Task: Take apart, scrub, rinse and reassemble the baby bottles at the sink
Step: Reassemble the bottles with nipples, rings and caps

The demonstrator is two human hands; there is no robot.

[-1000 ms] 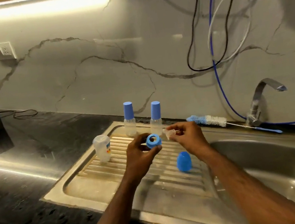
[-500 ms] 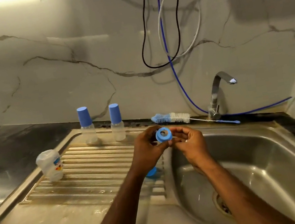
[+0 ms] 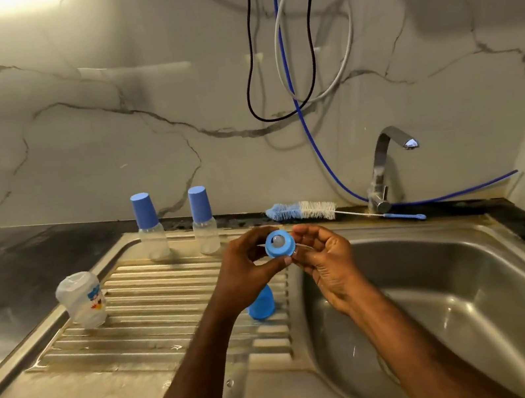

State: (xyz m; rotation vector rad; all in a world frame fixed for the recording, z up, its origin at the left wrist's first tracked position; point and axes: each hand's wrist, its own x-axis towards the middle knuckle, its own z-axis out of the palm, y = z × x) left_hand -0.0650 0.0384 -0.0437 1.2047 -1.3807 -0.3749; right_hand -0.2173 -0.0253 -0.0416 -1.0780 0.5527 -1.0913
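Note:
My left hand point(image 3: 248, 265) pinches a blue bottle collar ring point(image 3: 279, 244) above the divide between drainboard and basin. A clear nipple point(image 3: 277, 240) now sits in the ring's hole, and my right hand point(image 3: 324, 256) holds its base from the right side. A blue cap point(image 3: 262, 304) stands on the drainboard just below my left wrist. An open clear bottle body with a cartoon print point(image 3: 82, 299) stands upside down at the drainboard's left. Two small capped bottles point(image 3: 149, 226) point(image 3: 203, 219) stand at the back.
A blue-and-white bottle brush point(image 3: 305, 211) lies on the rim behind the sink basin point(image 3: 460, 287), its handle reaching the tap point(image 3: 385, 171). Black, grey and blue cables hang on the marble wall above. The ribbed steel drainboard point(image 3: 156, 320) fills the left; dark countertop lies beyond.
My hands shifted from over the drainboard to the basin's edge. The nipple, held apart in my right hand earlier, now sits inside the blue ring. The view has swung to the right.

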